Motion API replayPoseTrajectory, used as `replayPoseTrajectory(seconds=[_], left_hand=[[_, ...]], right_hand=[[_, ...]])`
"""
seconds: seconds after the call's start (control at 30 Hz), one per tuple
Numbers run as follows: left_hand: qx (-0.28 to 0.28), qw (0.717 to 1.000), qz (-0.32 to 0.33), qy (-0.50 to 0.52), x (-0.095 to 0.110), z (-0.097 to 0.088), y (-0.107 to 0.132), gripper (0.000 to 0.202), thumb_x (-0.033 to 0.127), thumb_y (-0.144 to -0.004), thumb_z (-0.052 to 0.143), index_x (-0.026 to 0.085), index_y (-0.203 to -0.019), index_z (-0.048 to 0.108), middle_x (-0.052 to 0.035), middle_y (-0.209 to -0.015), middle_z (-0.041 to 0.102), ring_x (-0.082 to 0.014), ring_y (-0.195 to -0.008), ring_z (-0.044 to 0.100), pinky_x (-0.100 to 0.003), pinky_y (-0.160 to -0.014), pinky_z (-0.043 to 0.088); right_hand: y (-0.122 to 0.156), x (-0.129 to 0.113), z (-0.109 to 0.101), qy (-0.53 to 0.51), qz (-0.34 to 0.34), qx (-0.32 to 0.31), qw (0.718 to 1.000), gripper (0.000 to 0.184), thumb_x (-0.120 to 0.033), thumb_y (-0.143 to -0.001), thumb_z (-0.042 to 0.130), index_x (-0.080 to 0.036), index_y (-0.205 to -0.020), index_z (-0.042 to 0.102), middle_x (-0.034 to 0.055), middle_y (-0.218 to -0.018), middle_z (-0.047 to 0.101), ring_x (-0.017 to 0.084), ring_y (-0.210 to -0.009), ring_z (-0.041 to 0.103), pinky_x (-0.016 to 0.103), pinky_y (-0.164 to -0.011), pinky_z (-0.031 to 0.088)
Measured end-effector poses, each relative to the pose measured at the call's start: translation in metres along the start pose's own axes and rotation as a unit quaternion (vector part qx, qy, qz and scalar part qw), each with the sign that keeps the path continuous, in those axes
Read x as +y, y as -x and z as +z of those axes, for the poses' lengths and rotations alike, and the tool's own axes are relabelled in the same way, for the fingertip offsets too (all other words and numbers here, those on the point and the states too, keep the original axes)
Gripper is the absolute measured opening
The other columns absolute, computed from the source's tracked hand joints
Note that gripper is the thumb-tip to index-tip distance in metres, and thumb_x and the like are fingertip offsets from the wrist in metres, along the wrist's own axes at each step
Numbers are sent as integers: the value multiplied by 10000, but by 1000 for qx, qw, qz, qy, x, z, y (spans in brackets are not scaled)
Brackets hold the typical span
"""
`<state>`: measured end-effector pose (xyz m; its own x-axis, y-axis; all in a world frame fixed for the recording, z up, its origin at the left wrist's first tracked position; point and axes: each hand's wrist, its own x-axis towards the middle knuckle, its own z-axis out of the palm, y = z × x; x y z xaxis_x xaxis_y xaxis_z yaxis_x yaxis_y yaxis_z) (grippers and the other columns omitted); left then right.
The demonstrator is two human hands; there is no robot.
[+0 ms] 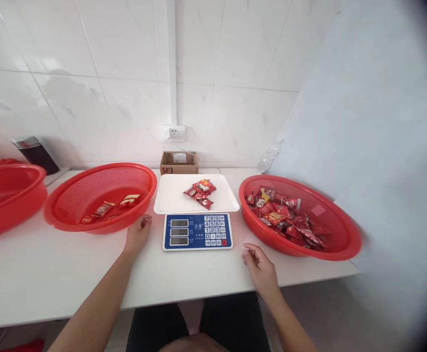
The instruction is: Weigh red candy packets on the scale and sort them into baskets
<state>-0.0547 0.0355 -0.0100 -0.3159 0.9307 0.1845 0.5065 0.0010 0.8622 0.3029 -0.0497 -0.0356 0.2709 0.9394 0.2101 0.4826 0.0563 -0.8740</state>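
Observation:
My left hand rests on the table beside the scale, its fingers curled in and nothing seen in them. Near the table's front edge, right of the scale, my right hand is loosely closed and appears to hold nothing. Between them stands a digital scale with a blue keypad panel; its top display seems to read 0.056. Several red snack packets lie in a small pile on the scale's white tray. Neither hand touches the packets.
Many red packets fill part of the right red basket. A few lie in the left red basket. Another red basket is at far left, near a dark flask. A cardboard box stands behind the scale, below a wall socket.

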Motion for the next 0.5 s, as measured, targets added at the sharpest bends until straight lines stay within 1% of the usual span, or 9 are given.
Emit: replayPoseTrajectory(seconds=[0.13, 0.27, 0.5], left_hand=[[-5, 1000, 9, 0, 1, -1, 1, 298, 436, -731, 442, 193, -858, 557, 10, -629, 532, -157, -570, 505, -272, -574, 407], [-5, 1000, 16, -4, 2, -1, 2, 303, 443, -734, 445, 192, -855, 564, 1, -646, 544, -166, -598, 519, -277, -587, 409], [-7, 1000, 7, -11, 0, 0, 0, 299, 447, -743, 447, 195, -853, 563, 11, -634, 538, -157, -578, 508, -268, -570, 398]], right_hand=[[-1, -3, 0, 3, -5, 0, 1000, 354, -463, -778, 477, -180, -954, 595, 41, -707, 653, 181, -650, 620, 293, -645, 502], [-1, 0, 0, 10, -9, -9, 1000, 339, -451, -794, 465, -187, -966, 592, 37, -711, 652, 181, -652, 619, 294, -643, 498], [-1, 1, -1, 14, -20, -2, 1000, 337, -444, -802, 461, -184, -969, 594, 42, -719, 653, 180, -654, 619, 297, -656, 497]])
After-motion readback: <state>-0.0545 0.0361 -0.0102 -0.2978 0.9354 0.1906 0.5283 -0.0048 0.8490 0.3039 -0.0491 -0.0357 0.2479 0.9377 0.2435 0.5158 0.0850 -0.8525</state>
